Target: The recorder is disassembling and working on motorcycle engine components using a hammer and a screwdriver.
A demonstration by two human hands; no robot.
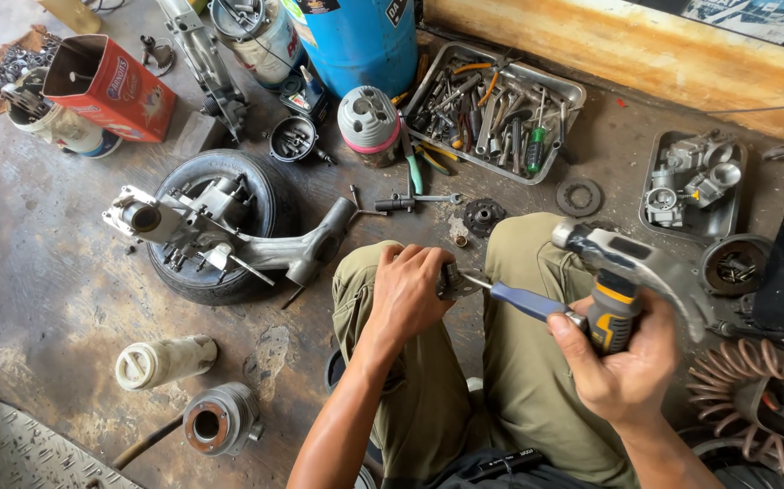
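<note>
My left hand (407, 292) is closed over a small metal part (452, 282) held against my left knee. My right hand (623, 362) grips a claw hammer (632, 263) by its yellow and black handle, together with a blue-handled screwdriver (523, 301). The screwdriver's shaft points left and its tip meets the small part under my left hand. The hammer's steel head rises above my right fist, over my right knee. Both knees, in olive trousers, fill the lower middle of the view.
An engine casing (220, 231) lies on a small tyre (265, 204) to the left. Behind stand a tray of tools (501, 109), a tray of carburettor parts (695, 181), a blue cylinder (356, 36) and a red carton (111, 86). A white bottle (166, 360) and metal cylinder (220, 418) lie near left.
</note>
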